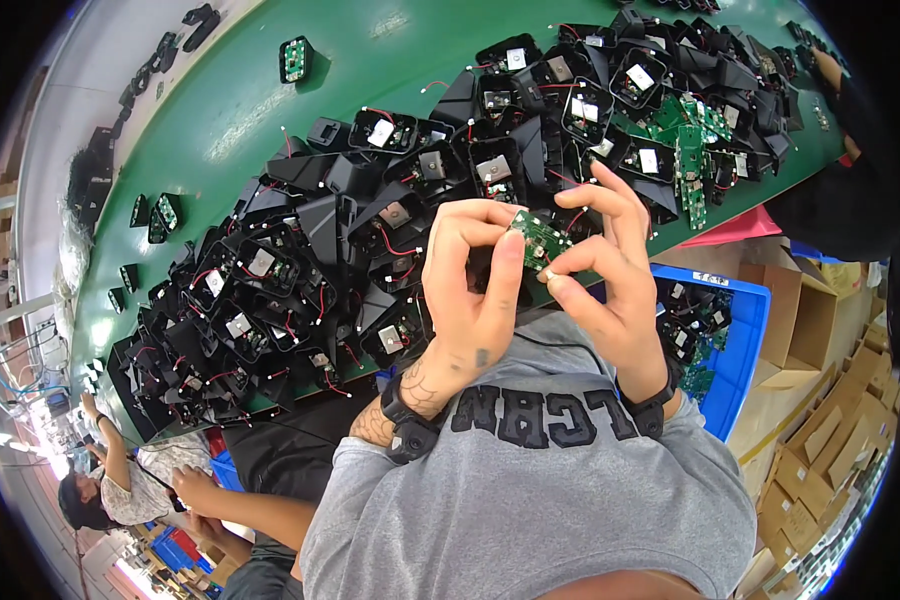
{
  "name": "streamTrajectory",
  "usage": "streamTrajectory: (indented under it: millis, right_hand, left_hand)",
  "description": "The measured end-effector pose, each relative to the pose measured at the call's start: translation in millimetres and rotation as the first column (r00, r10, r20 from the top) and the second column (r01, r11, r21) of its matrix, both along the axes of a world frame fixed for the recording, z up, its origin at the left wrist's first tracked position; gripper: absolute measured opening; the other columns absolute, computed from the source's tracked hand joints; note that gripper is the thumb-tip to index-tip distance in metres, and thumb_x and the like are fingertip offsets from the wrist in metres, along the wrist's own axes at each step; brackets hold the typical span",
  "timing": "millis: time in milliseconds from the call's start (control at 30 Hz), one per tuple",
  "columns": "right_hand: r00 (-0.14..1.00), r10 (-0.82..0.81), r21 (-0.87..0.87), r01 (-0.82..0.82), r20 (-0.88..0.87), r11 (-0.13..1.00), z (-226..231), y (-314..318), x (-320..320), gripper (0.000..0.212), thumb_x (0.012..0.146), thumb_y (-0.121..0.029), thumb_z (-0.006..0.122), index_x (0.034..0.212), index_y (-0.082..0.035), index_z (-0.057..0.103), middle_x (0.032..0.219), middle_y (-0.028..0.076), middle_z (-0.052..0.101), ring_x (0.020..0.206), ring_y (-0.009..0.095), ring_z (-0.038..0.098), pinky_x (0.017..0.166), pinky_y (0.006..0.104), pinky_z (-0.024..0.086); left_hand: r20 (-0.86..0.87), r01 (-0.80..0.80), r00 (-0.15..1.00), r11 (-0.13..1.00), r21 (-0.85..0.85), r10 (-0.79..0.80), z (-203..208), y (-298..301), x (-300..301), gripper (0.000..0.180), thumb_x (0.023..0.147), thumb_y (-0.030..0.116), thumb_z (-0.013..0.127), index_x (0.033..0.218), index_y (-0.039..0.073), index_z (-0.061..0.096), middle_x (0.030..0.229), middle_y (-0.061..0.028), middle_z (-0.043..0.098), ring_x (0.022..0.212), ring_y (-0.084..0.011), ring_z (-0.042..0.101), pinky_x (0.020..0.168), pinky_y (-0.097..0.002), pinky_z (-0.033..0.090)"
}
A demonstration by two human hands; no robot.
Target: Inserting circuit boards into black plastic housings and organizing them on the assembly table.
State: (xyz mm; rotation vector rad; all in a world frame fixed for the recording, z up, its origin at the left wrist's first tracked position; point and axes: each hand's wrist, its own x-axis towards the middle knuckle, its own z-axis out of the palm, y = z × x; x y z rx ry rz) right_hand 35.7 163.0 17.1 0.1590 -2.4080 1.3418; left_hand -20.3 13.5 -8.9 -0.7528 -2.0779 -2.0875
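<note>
A small green circuit board (536,236) is held up in front of my chest. My left hand (473,278) pinches its left edge between thumb and fingers. At the board's lower right edge, the thumb and index finger of my right hand (615,275) close on a small white plug (545,274); whether it sits in the board's socket I cannot tell. Beyond my hands lies a long heap of black plastic housings (345,175). Many have a silvery block inside and a red wire with a white end. Loose circuit boards (690,165) lie on the heap at the right.
The green table (390,30) carries the heap along its near side. A few separate housings (295,60) stand farther back and left. Below the edge, at my right, is a blue crate (745,350) with boards, beside cardboard boxes (795,315). Other people (120,490) work nearby.
</note>
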Motion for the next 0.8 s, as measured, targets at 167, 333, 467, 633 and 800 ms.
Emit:
streamTrajectory:
  millis: [167, 333, 467, 633, 800]
  right_hand:
    - [0.994, 0.085, -0.28, -0.061, 0.075, 0.958, -13, 0, -5, 0.01, 0.071, -0.004, 0.067, 0.072, -0.004, 0.057, 0.127, 0.014, 0.05, 0.14, 0.035, 0.023, 0.113, 0.0533, 0.017]
    - [0.983, 0.129, -0.363, -0.074, 0.129, 0.929, -18, 2, -7, 0.01, 0.071, -0.003, 0.066, 0.071, -0.004, 0.056, 0.127, 0.015, 0.05, 0.14, 0.036, 0.023, 0.112, 0.0547, 0.018]
    - [0.981, 0.157, -0.413, -0.095, 0.117, 0.906, -18, 2, -8, 0.009, 0.071, -0.002, 0.066, 0.072, -0.004, 0.057, 0.124, 0.015, 0.051, 0.139, 0.036, 0.026, 0.111, 0.0552, 0.019]
    - [0.987, 0.147, -0.43, -0.103, 0.071, 0.897, -18, 5, -7, 0.007, 0.071, -0.001, 0.065, 0.072, -0.004, 0.058, 0.12, 0.014, 0.053, 0.138, 0.036, 0.028, 0.111, 0.0556, 0.02]
    - [0.984, 0.158, -0.375, -0.118, 0.078, 0.92, -17, 7, -7, 0.007, 0.07, 0.0, 0.064, 0.071, -0.004, 0.058, 0.118, 0.014, 0.054, 0.137, 0.036, 0.028, 0.11, 0.0554, 0.021]
  left_hand:
    - [-0.227, -0.1, 0.969, 0.995, -0.002, 0.097, 2, 4, 4, 0.012, 0.083, -0.002, 0.064, 0.089, 0.0, 0.054, 0.095, -0.015, 0.059, 0.093, -0.029, 0.062, 0.077, -0.0367, 0.051]
    - [-0.343, -0.118, 0.935, 0.991, -0.055, 0.092, 3, 2, 3, 0.013, 0.082, -0.002, 0.065, 0.09, 0.0, 0.055, 0.095, -0.0136, 0.059, 0.091, -0.0304, 0.063, 0.074, -0.0371, 0.052]
    - [-0.416, -0.112, 0.908, 0.986, -0.123, 0.051, 4, 1, 2, 0.01, 0.086, 0.002, 0.063, 0.09, 0.0, 0.053, 0.096, -0.0146, 0.058, 0.092, -0.0286, 0.063, 0.078, -0.0359, 0.051]
    - [-0.382, -0.101, 0.921, 0.993, -0.062, 0.07, 2, 2, 3, 0.013, 0.081, -0.001, 0.067, 0.09, 0.0, 0.057, 0.094, -0.0134, 0.06, 0.09, -0.03, 0.063, 0.072, -0.0357, 0.053]
    - [-0.394, -0.117, 0.916, 0.99, -0.078, 0.077, 3, 2, 3, 0.014, 0.081, -0.001, 0.067, 0.089, 0.0, 0.057, 0.094, -0.0138, 0.06, 0.089, -0.0299, 0.063, 0.071, -0.036, 0.054]
